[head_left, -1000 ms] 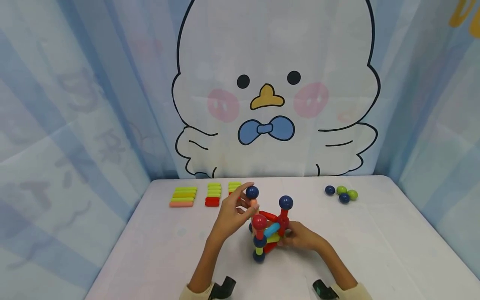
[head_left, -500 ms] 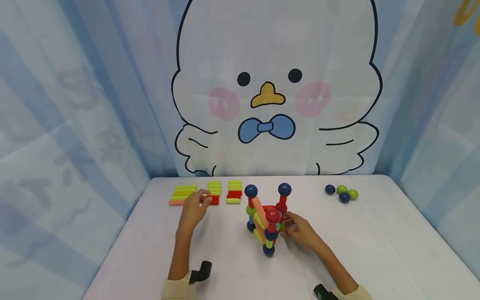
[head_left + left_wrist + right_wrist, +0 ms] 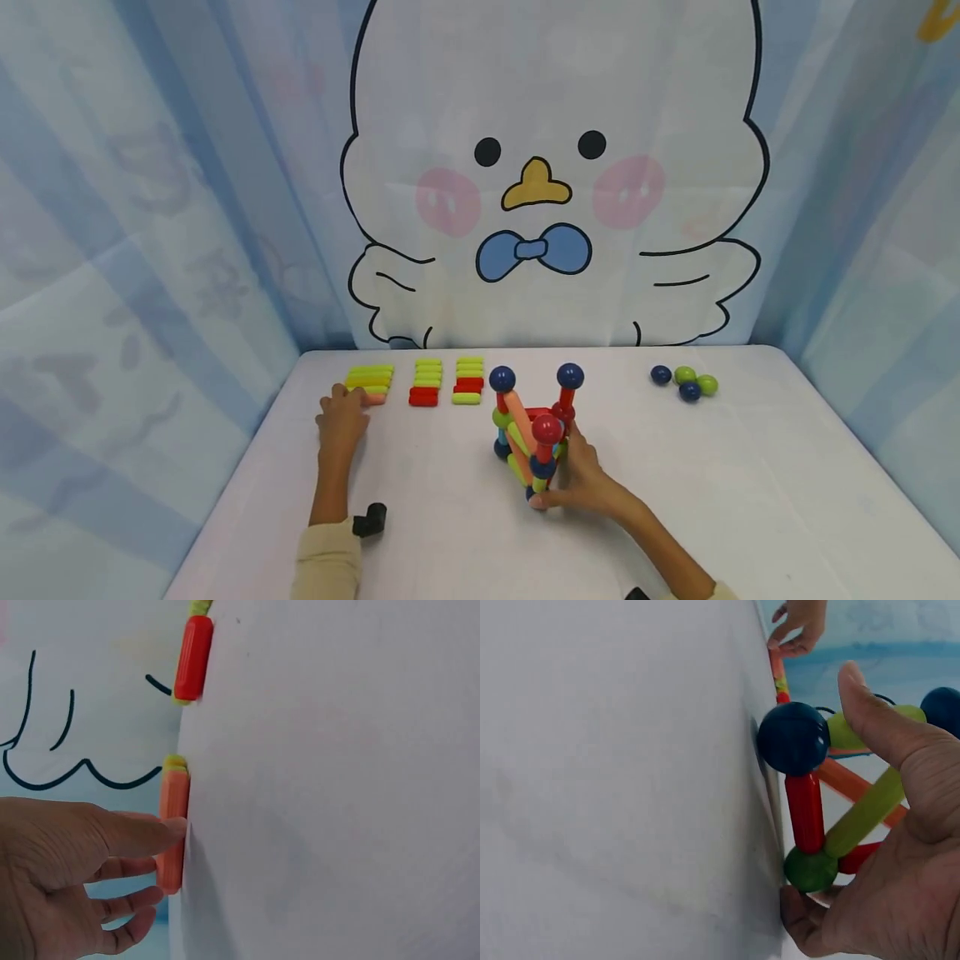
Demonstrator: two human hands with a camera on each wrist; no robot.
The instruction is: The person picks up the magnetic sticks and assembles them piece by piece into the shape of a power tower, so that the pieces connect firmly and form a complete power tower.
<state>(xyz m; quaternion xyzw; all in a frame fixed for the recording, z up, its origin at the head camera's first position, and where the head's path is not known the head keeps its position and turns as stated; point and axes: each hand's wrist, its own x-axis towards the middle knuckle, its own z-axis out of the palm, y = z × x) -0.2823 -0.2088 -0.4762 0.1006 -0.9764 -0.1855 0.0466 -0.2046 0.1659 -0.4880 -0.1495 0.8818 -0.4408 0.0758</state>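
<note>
A: Where do the hands sit relative to the stick-and-ball structure [image 3: 534, 433]?

B: The right hand [image 3: 581, 483] is against its near right side, thumb and fingers curled round the lower rods, steadying it on the white table [image 3: 750, 500]. The left hand [image 3: 341, 419] is well to the structure's left, at the pile of sticks farthest from it. Its fingers are nearly straight, and the tips touch the orange stick [image 3: 173, 829] at the near edge of that pile; I can't see any closed pinch on it.

A: How would that stick handle?

B: Judging by its look, it's light, rigid plastic with a ribbed, rounded body, so not slippery. I'd take it across the middle between thumb and fingertip. The structure seems loosely jointed at the balls, so it probably shifts easily and wants bracing low down.

A: What else lies about?

B: Two more stick piles [image 3: 446, 385] between the left hand and the structure, and loose balls [image 3: 684, 384] well off to its right.

A: Any writing?

B: None legible; only a cartoon duck [image 3: 547, 175] on the backdrop behind the structure.
</note>
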